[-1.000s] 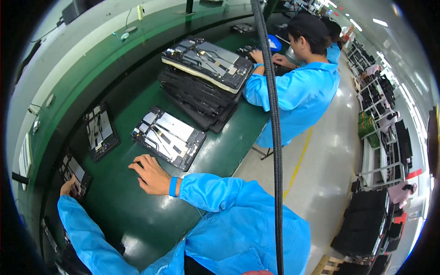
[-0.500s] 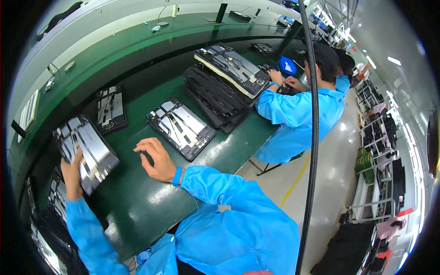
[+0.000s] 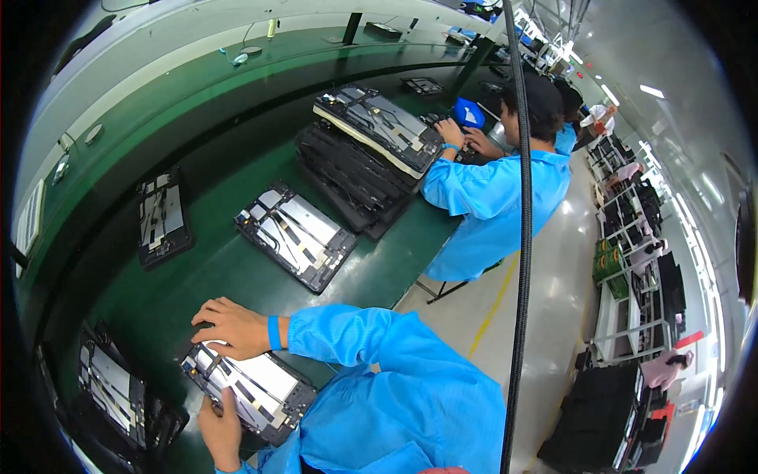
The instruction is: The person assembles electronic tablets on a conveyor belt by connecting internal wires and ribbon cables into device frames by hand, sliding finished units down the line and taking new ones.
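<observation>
An opened tablet point(image 3: 254, 389), its silver batteries and dark ribbon cables bare, lies at the near edge of the green bench, close to my body. My left hand point(image 3: 221, 428) grips its near left side, thumb on top along the edge. Over its far left end my right hand point(image 3: 235, 329) is bent, fingers curled round the corner and covering part of it. A second opened tablet point(image 3: 298, 235) rests beyond, to the right. Another opened tablet point(image 3: 163, 215) lies farther left.
At lower left, more opened tablets point(image 3: 110, 387) are heaped with black parts. A tall pile of black panels point(image 3: 355, 178) carries an opened tablet point(image 3: 379, 122). To the right a co-worker point(image 3: 493, 189) in blue works at the bench. A black cable point(image 3: 523, 237) hangs in front.
My left hand has brought the opened tablet from the left to the bench edge before me. My right hand, empty before, has come down onto its far end.
</observation>
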`<act>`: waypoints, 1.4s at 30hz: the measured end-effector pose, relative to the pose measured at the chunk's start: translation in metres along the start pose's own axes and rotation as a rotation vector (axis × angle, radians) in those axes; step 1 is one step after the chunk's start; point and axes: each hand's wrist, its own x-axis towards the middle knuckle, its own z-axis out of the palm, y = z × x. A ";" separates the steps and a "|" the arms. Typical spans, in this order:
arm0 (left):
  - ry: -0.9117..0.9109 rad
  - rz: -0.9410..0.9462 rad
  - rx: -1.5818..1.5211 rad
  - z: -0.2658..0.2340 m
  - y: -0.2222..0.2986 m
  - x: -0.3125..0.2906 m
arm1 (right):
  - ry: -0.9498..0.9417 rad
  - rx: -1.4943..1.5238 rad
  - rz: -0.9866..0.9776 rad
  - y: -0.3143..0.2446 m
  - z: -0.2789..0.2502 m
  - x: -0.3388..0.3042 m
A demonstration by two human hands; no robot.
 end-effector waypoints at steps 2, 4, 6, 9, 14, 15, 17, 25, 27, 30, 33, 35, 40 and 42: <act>-0.015 -0.012 -0.028 -0.012 -0.022 0.019 | 0.038 -0.015 -0.056 0.001 0.002 0.002; 0.009 0.009 -0.092 -0.025 -0.030 0.027 | 0.049 0.011 -0.125 0.003 0.009 0.005; 0.049 0.181 -0.311 -0.028 -0.040 0.044 | 0.019 0.019 -0.259 0.005 0.015 0.007; -0.071 0.022 -0.549 -0.018 -0.048 0.064 | 0.045 0.044 -0.219 0.006 0.004 0.001; -0.497 0.108 -0.675 -0.039 -0.020 0.090 | -0.029 -0.041 -0.051 0.005 -0.024 0.006; -0.506 0.059 -0.637 -0.043 -0.012 0.088 | -0.081 -0.068 -0.009 0.003 -0.025 0.006; -0.559 0.041 -0.623 -0.045 -0.020 0.089 | -0.109 -0.041 -0.008 0.001 -0.021 0.012; -0.598 0.050 -0.520 -0.054 -0.024 0.085 | -0.099 -0.145 -0.067 -0.010 -0.007 0.022; -0.587 0.023 -0.495 -0.053 -0.024 0.087 | -0.051 -0.138 -0.070 -0.012 -0.009 0.023; -0.649 -0.031 -0.522 -0.056 -0.019 0.088 | -0.042 -0.150 -0.065 -0.009 -0.005 0.022; -0.659 -0.027 -0.576 -0.052 -0.023 0.089 | -0.054 -0.166 -0.051 -0.007 -0.005 0.021; -0.648 -0.048 -0.585 -0.049 -0.020 0.087 | -0.060 -0.173 -0.049 -0.008 -0.006 0.019; -0.660 -0.049 -0.632 -0.046 -0.020 0.088 | -0.074 -0.205 -0.039 -0.005 -0.003 0.018; -0.646 -0.056 -0.596 -0.048 -0.019 0.087 | -0.069 -0.215 -0.039 -0.006 -0.002 0.018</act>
